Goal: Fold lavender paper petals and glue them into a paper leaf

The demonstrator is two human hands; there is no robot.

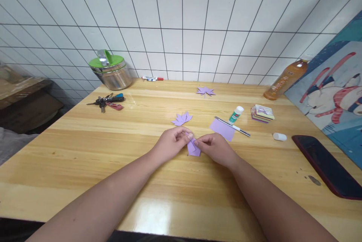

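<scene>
A small piece of folded purple paper (194,150) is held between my two hands, low over the middle of the wooden table. My left hand (173,142) pinches its upper left edge between thumb and fingers. On the other side, my right hand (215,147) grips the right edge with thumb and forefinger. Just beyond my left hand lies a purple folded-paper leaf shape (182,119). Beyond my right hand is a flat purple sheet (222,128), with a pen (236,128) lying across it and a glue stick (236,114) behind.
Farther back lies another purple paper leaf (205,91). Keys (106,101), a green-lidded steel pot (111,70) and a red-capped marker (152,79) are left. At right are a paper stack (262,113), white cap (279,136), phone (325,166) and drink bottle (287,79).
</scene>
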